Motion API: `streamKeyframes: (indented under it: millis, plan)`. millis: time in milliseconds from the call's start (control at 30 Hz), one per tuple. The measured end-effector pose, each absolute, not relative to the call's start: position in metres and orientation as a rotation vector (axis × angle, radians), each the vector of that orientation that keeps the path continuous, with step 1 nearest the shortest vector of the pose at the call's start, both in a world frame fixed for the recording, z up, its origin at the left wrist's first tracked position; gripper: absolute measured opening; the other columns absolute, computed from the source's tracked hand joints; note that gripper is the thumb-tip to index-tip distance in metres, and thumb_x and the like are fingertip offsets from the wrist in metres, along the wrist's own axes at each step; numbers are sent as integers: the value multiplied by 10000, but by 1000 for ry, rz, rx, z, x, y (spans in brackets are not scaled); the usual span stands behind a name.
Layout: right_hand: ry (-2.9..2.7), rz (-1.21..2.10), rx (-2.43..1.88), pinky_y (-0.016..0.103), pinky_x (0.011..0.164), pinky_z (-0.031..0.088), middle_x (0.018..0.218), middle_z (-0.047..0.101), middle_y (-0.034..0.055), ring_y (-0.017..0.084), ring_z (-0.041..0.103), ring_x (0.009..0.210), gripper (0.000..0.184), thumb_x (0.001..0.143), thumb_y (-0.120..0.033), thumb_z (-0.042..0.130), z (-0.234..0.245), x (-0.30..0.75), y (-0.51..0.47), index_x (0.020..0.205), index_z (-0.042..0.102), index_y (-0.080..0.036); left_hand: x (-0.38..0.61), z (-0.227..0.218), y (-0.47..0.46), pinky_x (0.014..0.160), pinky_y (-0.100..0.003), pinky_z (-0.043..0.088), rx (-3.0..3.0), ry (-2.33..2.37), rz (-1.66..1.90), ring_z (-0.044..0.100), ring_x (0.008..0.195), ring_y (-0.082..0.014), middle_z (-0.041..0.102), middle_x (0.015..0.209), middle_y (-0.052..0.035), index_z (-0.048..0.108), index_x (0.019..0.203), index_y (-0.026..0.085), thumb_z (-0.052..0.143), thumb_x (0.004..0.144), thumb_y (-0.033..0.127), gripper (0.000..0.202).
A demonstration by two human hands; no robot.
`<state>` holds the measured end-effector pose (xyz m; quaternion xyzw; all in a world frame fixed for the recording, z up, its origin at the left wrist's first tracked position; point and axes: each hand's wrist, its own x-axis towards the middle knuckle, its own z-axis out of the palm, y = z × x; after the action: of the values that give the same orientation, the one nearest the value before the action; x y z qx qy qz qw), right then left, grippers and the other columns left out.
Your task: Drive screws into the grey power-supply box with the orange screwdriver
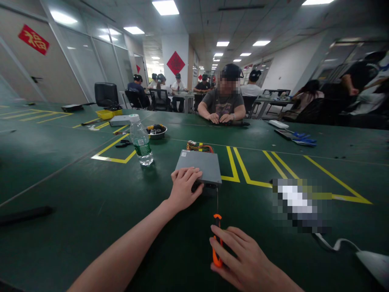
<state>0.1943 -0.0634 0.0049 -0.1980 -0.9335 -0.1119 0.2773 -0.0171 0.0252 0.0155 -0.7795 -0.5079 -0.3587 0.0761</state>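
Note:
A grey metal computer power supply (pixel 202 162) lies on the green table, its bundle of coloured wires (pixel 200 148) at the far side. My left hand (pixel 187 186) grips its near left corner, fingers over the top and thumb at the front face. My right hand (pixel 240 253) holds a screwdriver (pixel 217 239) by its orange and black handle, between fingers and thumb. The thin shaft points away from me, and its tip reaches the near right edge of the power supply. Whether the tip sits in a screw I cannot tell.
Left of the power supply stands a clear water bottle (pixel 141 142), with a metal bowl of tools (pixel 157 131) behind it. A blurred-out object (pixel 299 202) with a white cable lies to the right. Across the table (pixel 91 227) sits a person (pixel 223 101).

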Motion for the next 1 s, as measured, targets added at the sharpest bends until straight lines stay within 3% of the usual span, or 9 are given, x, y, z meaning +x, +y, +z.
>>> streamKeyframes:
  millis: [200, 400, 567, 733, 867, 1000]
  plan:
    - [-2476, -329, -513, 299, 755, 493, 1043, 650, 133, 172, 632, 821, 259, 874, -311, 463, 11, 192, -65, 1001, 612, -142, -15, 17, 23, 869, -396, 279, -2359, -1513, -1102, 466, 1094, -221, 595, 1165, -15, 554, 1059, 251, 537, 806, 289, 257]
    - [-2508, -358, -535, 275, 713, 500, 979, 670, 91, 153, 637, 763, 276, 889, -358, 448, 20, 188, -66, 1065, 595, -204, -9, 18, 22, 864, -388, 282, -2410, -1484, -1071, 466, 1093, -216, 595, 1160, -16, 552, 1070, 253, 542, 802, 300, 272]
    - [-2396, -311, -537, 297, 700, 518, 898, 664, 124, 174, 638, 775, 227, 875, -331, 478, 9, 190, -67, 935, 571, -134, -8, 19, 21, 871, -383, 284, -2432, -1479, -1073, 458, 1107, -208, 588, 1170, -8, 541, 1085, 261, 524, 818, 307, 272]
    - [-2331, -325, -539, 289, 652, 528, 875, 663, 128, 168, 636, 747, 160, 844, -287, 507, 5, 193, -68, 889, 541, -137, -8, 18, 22, 868, -387, 295, -2400, -1490, -1065, 465, 1093, -213, 596, 1151, -14, 550, 1073, 260, 523, 819, 302, 259]
    - [-2389, -384, -519, 284, 668, 533, 913, 672, 127, 165, 642, 759, 181, 850, -208, 455, 14, 197, -70, 957, 581, -135, -7, 16, 21, 920, -398, 277, -2382, -1492, -1028, 436, 1140, -218, 570, 1184, -22, 549, 1090, 267, 514, 829, 321, 269]
    - [-2446, -401, -481, 277, 710, 540, 949, 675, 114, 165, 644, 818, 262, 882, -221, 400, 20, 196, -69, 1019, 610, -145, -6, 16, 18, 994, -463, 200, -2292, -1549, -1002, 355, 1233, -250, 499, 1265, -40, 563, 1082, 296, 522, 824, 356, 268]
